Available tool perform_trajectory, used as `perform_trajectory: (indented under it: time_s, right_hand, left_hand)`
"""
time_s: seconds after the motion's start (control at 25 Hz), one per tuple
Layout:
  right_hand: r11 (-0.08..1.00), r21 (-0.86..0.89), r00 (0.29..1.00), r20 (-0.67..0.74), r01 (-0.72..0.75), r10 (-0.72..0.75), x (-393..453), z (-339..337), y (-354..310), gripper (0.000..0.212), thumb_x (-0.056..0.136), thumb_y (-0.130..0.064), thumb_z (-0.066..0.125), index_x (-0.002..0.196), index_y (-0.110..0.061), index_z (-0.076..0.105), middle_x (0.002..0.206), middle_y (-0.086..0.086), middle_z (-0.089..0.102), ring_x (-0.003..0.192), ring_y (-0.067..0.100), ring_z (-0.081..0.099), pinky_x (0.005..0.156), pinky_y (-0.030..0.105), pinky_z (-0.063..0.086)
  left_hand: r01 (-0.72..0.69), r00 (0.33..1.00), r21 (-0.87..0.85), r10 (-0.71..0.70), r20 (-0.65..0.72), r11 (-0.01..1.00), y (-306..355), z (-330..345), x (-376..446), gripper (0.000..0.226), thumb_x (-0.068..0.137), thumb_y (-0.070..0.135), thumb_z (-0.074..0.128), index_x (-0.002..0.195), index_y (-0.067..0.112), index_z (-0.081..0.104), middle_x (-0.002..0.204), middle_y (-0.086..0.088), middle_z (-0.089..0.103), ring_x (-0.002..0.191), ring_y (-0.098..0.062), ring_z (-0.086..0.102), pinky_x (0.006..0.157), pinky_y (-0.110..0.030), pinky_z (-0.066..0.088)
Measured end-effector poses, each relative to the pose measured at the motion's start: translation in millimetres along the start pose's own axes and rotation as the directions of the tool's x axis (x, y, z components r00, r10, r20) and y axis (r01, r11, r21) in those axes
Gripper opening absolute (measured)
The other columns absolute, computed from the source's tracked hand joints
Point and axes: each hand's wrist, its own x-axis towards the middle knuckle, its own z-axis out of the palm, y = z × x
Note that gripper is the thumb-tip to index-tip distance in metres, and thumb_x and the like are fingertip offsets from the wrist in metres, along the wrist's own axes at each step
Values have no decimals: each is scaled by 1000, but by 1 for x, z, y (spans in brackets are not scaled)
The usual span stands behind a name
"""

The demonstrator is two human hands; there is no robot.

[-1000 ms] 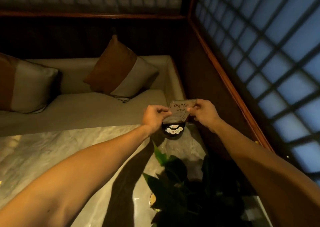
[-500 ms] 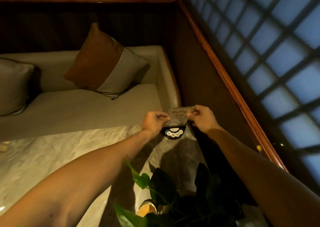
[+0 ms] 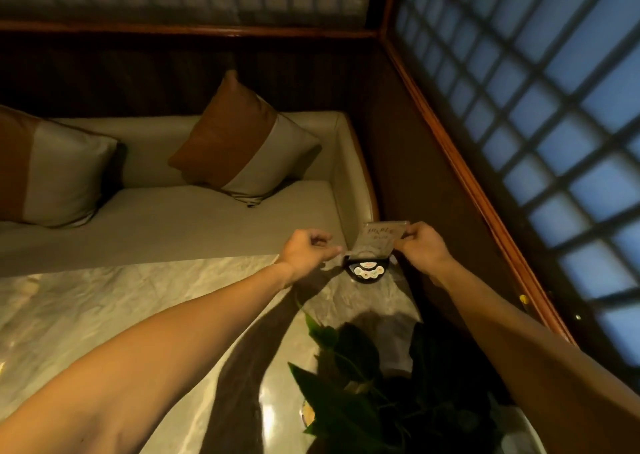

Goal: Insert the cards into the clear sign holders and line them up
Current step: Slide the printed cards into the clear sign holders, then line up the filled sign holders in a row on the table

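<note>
Right hand pinches sign holder (left hand just beside).

Sign holder lettering: blurred, unreadable

We note a dim booth: a cream bench seat along dark wood panelling, two orange-and-cream cushions propped against its back, a marble table, and a blue-lit lattice window at right, framed in reddish wood.
</note>
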Motion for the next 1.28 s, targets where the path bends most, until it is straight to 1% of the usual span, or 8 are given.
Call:
perform_trajectory:
  time_s: [0.16,0.32,0.52,0.72,0.88,1.04,1.16,1.28]
  right_hand:
    - [991,-102,985,-135,89,-102,-55,-1,-50,14,94,-12,57,109,-12,56,100,7,62,88,24,62,75,39,53]
    - [977,-15,975,-54,213,-213,-124,30,-104,5,92,-23,67,94,-19,66,100,4,69,97,23,64,84,40,53]
    - [916,72,905,144,394,-400,-234,110,-146,46,90,-33,73,133,-19,60,122,-1,64,110,15,60,93,32,49]
    - [867,84,822,286,491,-493,-338,200,-159,58,90,-38,72,141,-20,54,139,1,57,118,14,54,93,29,43]
    - [891,135,740,511,433,-437,-406,264,-134,78,80,-50,79,147,-25,47,144,1,51,124,17,53,98,33,48]
    - [927,87,583,755,365,-301,-449,304,-102,97,69,-54,87,150,-32,37,139,2,50,115,12,58,84,21,51]
    - [897,-16,488,844,441,-225,-472,329,-80,91,71,-44,88,146,-32,38,132,2,52,107,12,61,81,20,52]
    - [840,-90,510,827,536,-237,-479,353,-55,57,72,-32,81,123,-25,56,113,5,67,96,17,67,87,41,57]
  left_hand:
    - [-36,998,30,37,-43,999,-2,-62,-66,45,84,27,79,122,7,66,110,-6,70,97,-14,67,72,-10,50]
    - [-62,990,30,65,-125,998,-12,-129,-145,44,80,34,82,117,13,71,109,-6,73,105,-19,68,94,-32,54]
    - [-85,986,61,93,-140,995,-40,-202,-250,56,81,45,78,128,18,66,122,2,67,111,-12,62,95,-28,50]
    - [-76,967,27,80,-243,997,-94,-254,-346,59,78,49,78,128,21,66,128,2,65,119,-14,59,104,-37,48]
    - [-31,974,34,38,-223,999,-155,-272,-399,50,80,41,79,124,20,68,125,-1,67,114,-13,63,102,-33,49]
    - [41,993,68,-33,-113,997,-210,-278,-435,37,86,23,74,121,17,70,120,0,70,107,-10,63,96,-25,48]
    - [156,982,58,-161,98,986,-239,-284,-453,33,84,17,67,114,28,72,108,7,70,99,-9,61,87,-28,47]
    - [193,972,33,-195,133,981,-260,-285,-460,42,75,11,71,113,28,72,107,0,71,98,-13,65,91,-34,53]
